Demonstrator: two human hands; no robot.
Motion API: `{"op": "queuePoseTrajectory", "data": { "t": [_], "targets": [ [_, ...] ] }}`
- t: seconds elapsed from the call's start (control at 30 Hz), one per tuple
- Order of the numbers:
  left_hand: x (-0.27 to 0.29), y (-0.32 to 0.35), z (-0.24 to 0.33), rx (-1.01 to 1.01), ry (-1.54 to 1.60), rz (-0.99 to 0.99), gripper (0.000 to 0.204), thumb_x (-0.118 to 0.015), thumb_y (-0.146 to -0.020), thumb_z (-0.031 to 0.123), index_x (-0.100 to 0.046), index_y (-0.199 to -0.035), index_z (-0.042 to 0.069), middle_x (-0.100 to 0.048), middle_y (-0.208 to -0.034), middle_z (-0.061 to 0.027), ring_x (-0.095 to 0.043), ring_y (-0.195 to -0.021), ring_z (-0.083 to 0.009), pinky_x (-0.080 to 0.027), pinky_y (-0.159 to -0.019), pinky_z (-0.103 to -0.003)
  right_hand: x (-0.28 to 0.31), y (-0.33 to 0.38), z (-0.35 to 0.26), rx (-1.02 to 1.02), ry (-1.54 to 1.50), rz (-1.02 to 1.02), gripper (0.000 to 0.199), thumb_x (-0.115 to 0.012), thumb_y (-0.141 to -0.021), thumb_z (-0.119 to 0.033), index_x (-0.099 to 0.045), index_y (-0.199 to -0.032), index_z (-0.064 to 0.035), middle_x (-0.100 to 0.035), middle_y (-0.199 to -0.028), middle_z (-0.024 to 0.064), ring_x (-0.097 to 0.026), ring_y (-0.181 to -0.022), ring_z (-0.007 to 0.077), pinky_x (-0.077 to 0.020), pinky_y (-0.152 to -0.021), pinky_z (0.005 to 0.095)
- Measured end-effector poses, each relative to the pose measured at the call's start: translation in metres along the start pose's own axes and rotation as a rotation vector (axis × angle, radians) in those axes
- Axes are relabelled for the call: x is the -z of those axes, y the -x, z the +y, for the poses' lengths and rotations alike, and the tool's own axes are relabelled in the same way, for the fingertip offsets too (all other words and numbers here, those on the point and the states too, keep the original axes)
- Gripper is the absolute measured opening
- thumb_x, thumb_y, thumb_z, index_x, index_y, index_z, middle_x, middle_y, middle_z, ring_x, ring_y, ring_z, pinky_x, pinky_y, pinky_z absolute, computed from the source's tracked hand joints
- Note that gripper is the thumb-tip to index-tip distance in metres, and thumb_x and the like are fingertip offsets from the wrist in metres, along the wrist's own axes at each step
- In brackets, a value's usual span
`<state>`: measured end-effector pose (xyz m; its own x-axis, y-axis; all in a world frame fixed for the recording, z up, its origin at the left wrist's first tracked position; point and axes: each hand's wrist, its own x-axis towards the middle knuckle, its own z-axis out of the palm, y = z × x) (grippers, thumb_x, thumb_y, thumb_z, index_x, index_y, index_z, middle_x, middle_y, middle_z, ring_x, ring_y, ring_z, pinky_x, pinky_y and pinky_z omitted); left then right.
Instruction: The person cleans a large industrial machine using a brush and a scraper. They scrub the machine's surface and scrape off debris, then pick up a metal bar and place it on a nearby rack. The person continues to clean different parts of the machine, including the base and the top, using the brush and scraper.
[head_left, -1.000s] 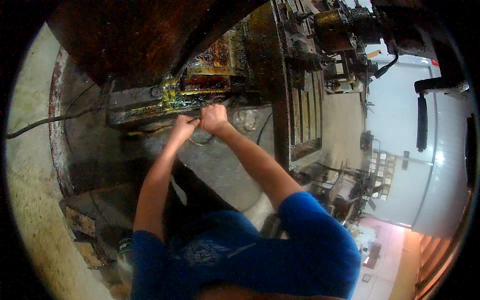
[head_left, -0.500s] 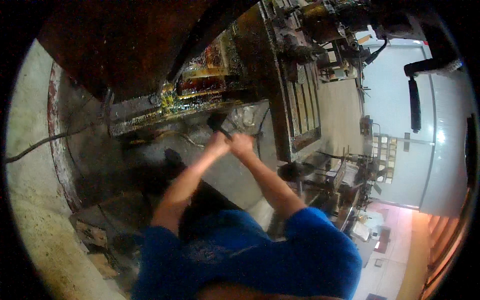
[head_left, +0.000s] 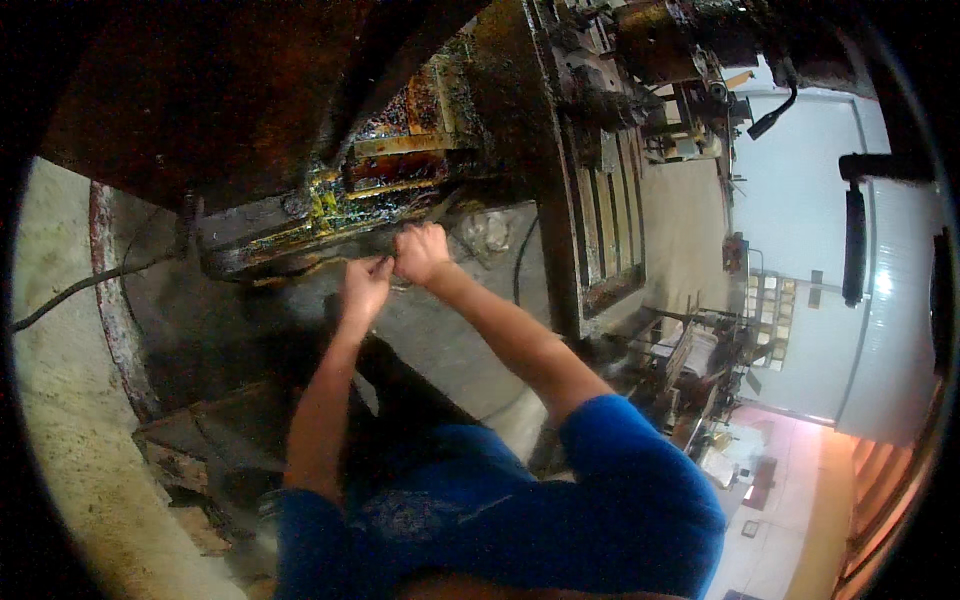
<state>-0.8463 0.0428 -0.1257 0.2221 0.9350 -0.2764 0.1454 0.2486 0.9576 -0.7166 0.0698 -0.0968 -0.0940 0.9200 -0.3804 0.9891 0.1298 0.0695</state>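
My left hand (head_left: 367, 286) is closed in a pinch, with a small dark bit showing at its fingertips. Just to its right and slightly farther off, my right hand (head_left: 422, 252) is curled into a fist, almost touching the left. What either hand grips is too dark and hidden to name. Both hands are beside the lower edge of a machine bed (head_left: 290, 240), which looks wet, oily and streaked yellow. Behind the right hand, a pale crumpled thing (head_left: 488, 232) lies on the grey floor.
A large dark machine body (head_left: 200, 100) overhangs at upper left. To the right stands a slotted metal table (head_left: 607, 220) with a heavy edge. A black cable (head_left: 90, 287) crosses the floor at left by the wall. Cluttered benches (head_left: 690, 350) stand farther right.
Both hands have moved left, the right one also farther off, toward the machine bed. They were together on a dark-headed tool with a handle; now they are slightly apart and that tool cannot be made out.
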Motion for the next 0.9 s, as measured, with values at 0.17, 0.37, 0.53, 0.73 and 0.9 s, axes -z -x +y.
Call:
{"op": "queuePoseTrajectory", "data": {
  "t": [0.17,0.37,0.53,0.73,0.9],
  "targets": [
    [-0.031,-0.037,0.002,0.037,-0.06,-0.1,0.018,-0.06,-0.075,0.016,-0.061,-0.076,-0.002,-0.056,-0.059,-0.0156,-0.049,-0.052,-0.0159,-0.039,-0.053,-0.032,-0.013,-0.015,0.044,-0.023,-0.01,0.088,0.031,-0.061,-0.055,-0.036,-0.064,-0.063,-0.0066,-0.061,-0.07,0.0142,-0.061,-0.068,0.027,-0.0476,-0.059,0.0366],
    [-0.115,-0.068,-0.012,0.054,-0.026,-0.171,0.023,-0.059,-0.069,0.025,-0.063,-0.072,0.002,-0.058,-0.07,-0.0205,-0.058,-0.067,-0.0354,-0.044,-0.063,-0.041,-0.024,0.001,0.104,-0.165,0.107,0.16,0.033,-0.061,-0.057,-0.039,-0.064,-0.064,-0.006,-0.06,-0.069,0.0151,-0.06,-0.07,0.0286,-0.0476,-0.061,0.0375],
    [-0.118,-0.043,0.019,-0.025,-0.258,-0.19,0.021,-0.059,-0.071,0.024,-0.064,-0.074,0.004,-0.06,-0.072,-0.0177,-0.058,-0.068,-0.0344,-0.046,-0.062,-0.039,-0.032,0.038,0.107,-0.445,0.05,0.145,0.026,-0.058,-0.063,-0.029,-0.062,-0.068,-0.0034,-0.06,-0.072,0.0161,-0.058,-0.069,0.0318,-0.0467,-0.061,0.0418],
    [-0.07,-0.013,0.022,-0.066,-0.05,0.022,0.019,-0.057,-0.073,0.021,-0.061,-0.073,0.003,-0.058,-0.07,-0.0184,-0.057,-0.068,-0.0352,-0.043,-0.058,-0.041,-0.025,0.017,0.072,-0.137,0.101,0.146,0.025,-0.06,-0.059,-0.03,-0.062,-0.065,-0.0056,-0.06,-0.073,0.0133,-0.059,-0.07,0.0303,-0.0463,-0.063,0.0385],
    [-0.096,-0.042,0.006,-0.092,-0.044,0.01,0.022,-0.059,-0.072,0.024,-0.062,-0.073,0.002,-0.057,-0.067,-0.0196,-0.057,-0.066,-0.0358,-0.043,-0.058,-0.042,-0.032,-0.01,0.104,-0.14,0.155,0.022,0.024,-0.062,-0.054,-0.028,-0.062,-0.062,-0.005,-0.061,-0.075,0.0145,-0.059,-0.069,0.0301,-0.0469,-0.063,0.0391]
  ]
}}
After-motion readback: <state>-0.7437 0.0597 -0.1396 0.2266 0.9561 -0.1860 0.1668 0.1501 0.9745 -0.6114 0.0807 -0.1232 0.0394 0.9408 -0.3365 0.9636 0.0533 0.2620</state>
